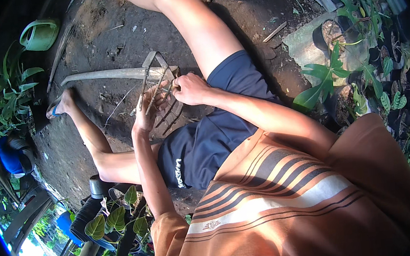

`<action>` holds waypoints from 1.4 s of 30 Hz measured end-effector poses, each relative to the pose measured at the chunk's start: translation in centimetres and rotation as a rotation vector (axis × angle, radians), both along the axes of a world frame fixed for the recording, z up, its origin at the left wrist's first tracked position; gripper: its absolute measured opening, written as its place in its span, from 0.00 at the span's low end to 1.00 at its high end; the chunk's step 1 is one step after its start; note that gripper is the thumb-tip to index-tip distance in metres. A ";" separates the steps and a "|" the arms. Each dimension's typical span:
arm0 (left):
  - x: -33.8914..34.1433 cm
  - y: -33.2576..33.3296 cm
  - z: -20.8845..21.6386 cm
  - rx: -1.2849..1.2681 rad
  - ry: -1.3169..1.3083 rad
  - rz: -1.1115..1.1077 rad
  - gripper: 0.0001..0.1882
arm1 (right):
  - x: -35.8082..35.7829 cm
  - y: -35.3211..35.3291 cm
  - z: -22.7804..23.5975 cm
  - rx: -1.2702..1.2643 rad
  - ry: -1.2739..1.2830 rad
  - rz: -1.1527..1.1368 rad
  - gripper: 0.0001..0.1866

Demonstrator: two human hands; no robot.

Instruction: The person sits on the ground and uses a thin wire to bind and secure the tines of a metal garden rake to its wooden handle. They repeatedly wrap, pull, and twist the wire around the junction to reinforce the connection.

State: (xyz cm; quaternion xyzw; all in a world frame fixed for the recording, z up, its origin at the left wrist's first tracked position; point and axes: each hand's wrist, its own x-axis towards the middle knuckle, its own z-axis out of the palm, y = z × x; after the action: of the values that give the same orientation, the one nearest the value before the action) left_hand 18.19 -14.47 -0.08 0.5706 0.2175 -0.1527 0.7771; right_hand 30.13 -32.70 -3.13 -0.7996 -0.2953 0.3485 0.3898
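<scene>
A small frame of thin sticks (145, 81), angled at its top, stands between my hands above the dirt. My left hand (147, 113) is closed around its lower sticks, palm turned up. My right hand (191, 88) pinches at the frame's right side; what lies between its fingertips is too small to make out. Behind the frame a long, curved pale wooden pole (104, 75) lies on the ground, its right end close to my right hand. Several thin dark twigs (171, 117) hang below my hands.
My bare legs are spread around the work. A green watering can (41, 35) stands at the far left. Potted leafy plants (327, 77) line the right side, and more plants (117, 219) grow at lower left. A short stick (275, 31) lies on the dirt ground.
</scene>
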 end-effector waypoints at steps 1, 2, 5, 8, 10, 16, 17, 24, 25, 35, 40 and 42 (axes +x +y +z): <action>-0.1 -0.1 -0.1 0.022 0.046 0.018 0.47 | -0.2 0.1 -0.4 -0.039 0.035 -0.016 0.15; -0.1 -0.4 -0.4 0.037 0.090 0.022 0.45 | -0.3 0.2 -0.8 -0.026 0.054 -0.037 0.15; 0.4 -0.5 -0.6 0.048 0.088 0.038 0.35 | -0.4 0.5 -1.9 -0.060 0.124 -0.084 0.15; 1.1 -0.6 -0.6 0.072 0.127 0.041 0.25 | -0.3 0.8 -2.3 -0.097 0.212 -0.065 0.15; 1.4 -0.6 -0.3 0.059 0.104 -0.022 0.23 | -0.3 0.7 -2.1 -0.113 0.261 -0.092 0.16; 1.6 -1.1 1.3 -0.031 0.013 0.091 0.30 | -0.3 0.3 0.6 0.147 0.215 -0.319 0.15; 1.9 -1.0 1.4 -0.074 -0.072 0.111 0.32 | 0.0 0.6 0.9 0.220 0.118 -0.330 0.14; 4.3 -0.5 0.4 0.119 0.036 0.094 0.30 | 2.1 2.5 0.5 0.160 0.287 -0.330 0.18; 4.8 -0.3 0.2 0.128 0.041 0.091 0.29 | 2.0 2.7 0.2 0.155 0.216 -0.345 0.18; 6.3 1.2 0.5 0.641 -0.221 -0.193 0.16 | 3.0 1.5 1.0 0.131 0.170 -0.238 0.15; 5.5 0.7 0.0 0.693 -0.207 -0.144 0.15 | 2.9 0.8 1.6 0.077 0.254 -0.226 0.15; 5.1 0.7 -0.3 0.651 -0.170 -0.111 0.14 | 2.8 0.8 1.5 0.095 0.270 -0.231 0.15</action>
State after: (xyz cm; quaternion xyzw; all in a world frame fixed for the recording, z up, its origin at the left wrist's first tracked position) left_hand 23.33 -13.76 -0.40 0.8103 0.1578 -0.0693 0.5600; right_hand 32.95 -31.91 -1.61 -0.7547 -0.1626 0.3914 0.5008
